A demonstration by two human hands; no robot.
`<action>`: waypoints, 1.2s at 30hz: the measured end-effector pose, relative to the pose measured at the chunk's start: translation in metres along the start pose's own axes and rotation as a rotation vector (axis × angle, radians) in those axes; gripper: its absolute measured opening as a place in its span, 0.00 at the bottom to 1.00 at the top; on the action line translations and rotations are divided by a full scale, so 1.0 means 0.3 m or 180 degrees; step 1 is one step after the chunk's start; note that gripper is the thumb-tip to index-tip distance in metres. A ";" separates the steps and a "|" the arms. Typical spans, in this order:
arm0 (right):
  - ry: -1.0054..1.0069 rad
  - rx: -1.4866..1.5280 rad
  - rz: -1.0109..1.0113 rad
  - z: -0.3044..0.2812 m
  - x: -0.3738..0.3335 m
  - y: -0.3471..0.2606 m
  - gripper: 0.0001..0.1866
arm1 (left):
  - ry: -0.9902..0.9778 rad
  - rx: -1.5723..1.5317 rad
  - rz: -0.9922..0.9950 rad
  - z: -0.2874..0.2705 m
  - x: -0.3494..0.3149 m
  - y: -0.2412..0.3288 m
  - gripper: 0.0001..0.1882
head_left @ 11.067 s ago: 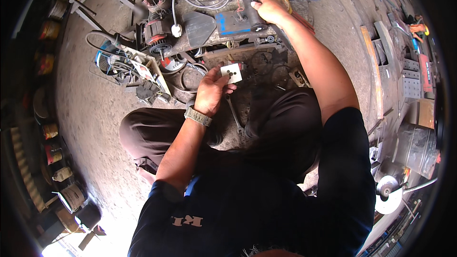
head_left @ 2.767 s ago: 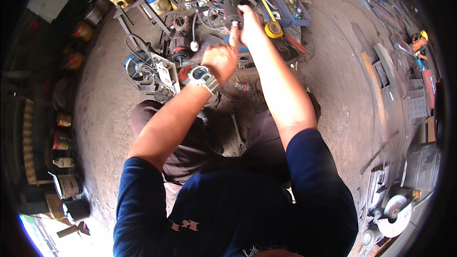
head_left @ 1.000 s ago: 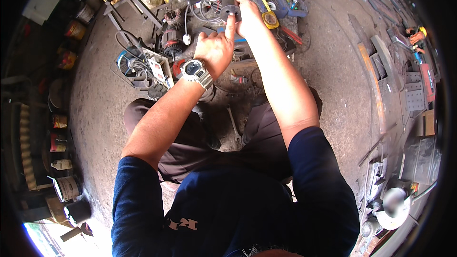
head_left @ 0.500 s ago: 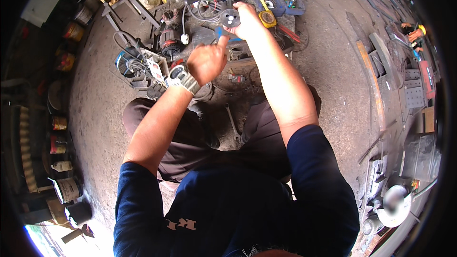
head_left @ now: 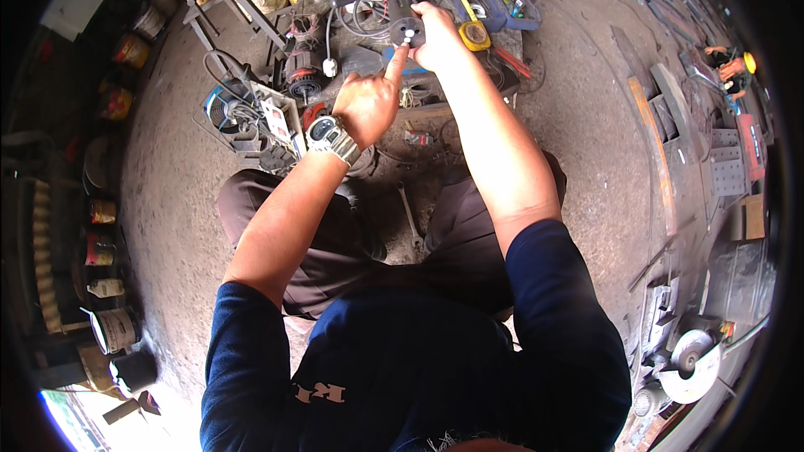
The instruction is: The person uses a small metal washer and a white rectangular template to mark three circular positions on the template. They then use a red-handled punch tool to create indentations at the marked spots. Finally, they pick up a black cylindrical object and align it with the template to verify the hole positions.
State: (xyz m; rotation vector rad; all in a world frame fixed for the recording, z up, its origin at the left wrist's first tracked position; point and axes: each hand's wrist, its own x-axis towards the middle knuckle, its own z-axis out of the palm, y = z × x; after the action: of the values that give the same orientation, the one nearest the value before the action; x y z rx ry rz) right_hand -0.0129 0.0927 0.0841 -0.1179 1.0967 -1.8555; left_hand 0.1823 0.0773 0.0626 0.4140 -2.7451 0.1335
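Observation:
My right hand (head_left: 437, 40) is wrapped round a dark cylindrical part (head_left: 399, 23), its round end face turned toward me. Pale holes show in that face. My left hand (head_left: 368, 105) points at it with the index finger stretched out, the tip at the lower edge of the face. Its other fingers are curled, and nothing shows in them. Behind the part lie grey cables (head_left: 360, 21) in loose coils. Left of my left hand, a motor armature (head_left: 303, 71) with copper windings stands on the low work surface.
A blue tool tray (head_left: 508, 17) sits at the far right of the work surface, beside a yellow tape measure (head_left: 475, 34) and red-handled pliers (head_left: 511, 60). A wrench (head_left: 409, 211) lies on the floor between my legs. Cans stand along the left; metal pieces lie at right.
My left hand has shifted slightly right and up, and its index fingertip now meets the part's face. The right hand still holds the part, which has tilted a little.

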 end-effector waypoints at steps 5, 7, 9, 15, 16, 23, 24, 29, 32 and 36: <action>0.0092 0.0014 -0.0008 0.000 -0.007 -0.008 0.10 | 0.0049 0.0151 0.0073 0.013 0.007 -0.007 0.46; 0.0052 0.0007 -0.0004 0.001 -0.012 -0.010 0.10 | 0.0023 0.0221 0.0032 0.011 0.008 -0.001 0.47; 0.0036 0.0031 -0.0013 -0.004 -0.005 -0.012 0.10 | 0.0041 0.0258 0.0038 0.011 0.011 0.002 0.47; -0.0132 0.0111 -0.0099 -0.023 0.004 -0.010 0.11 | -0.0011 0.0363 0.0083 -0.003 0.018 0.005 0.45; -0.0135 0.0123 -0.0103 -0.028 0.011 -0.013 0.11 | -0.0159 0.0387 0.0025 -0.011 0.021 0.015 0.44; -0.0221 0.0113 -0.0033 -0.023 0.028 0.002 0.10 | 0.0030 0.0489 0.0096 -0.007 0.013 0.008 0.46; -0.0206 0.0069 -0.0033 -0.022 0.028 0.003 0.10 | 0.0037 0.0519 0.0109 -0.005 0.011 0.005 0.46; -0.0071 0.0065 -0.0197 -0.019 0.028 -0.001 0.13 | -0.0141 0.0112 -0.0071 -0.009 0.021 0.029 0.44; -0.0083 0.0097 -0.0227 -0.012 0.006 -0.002 0.14 | -0.0419 -0.0255 -0.0403 -0.026 0.025 0.068 0.46; -0.0242 0.0155 -0.0215 -0.013 0.019 0.004 0.13 | -0.0163 -0.0255 -0.0430 0.028 0.025 0.087 0.48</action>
State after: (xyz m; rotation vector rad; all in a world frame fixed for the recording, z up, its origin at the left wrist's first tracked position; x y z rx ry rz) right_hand -0.0172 0.0909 0.0789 -0.1978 1.0057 -1.9208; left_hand 0.1648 0.0990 0.0566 0.5863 -2.7509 -0.0220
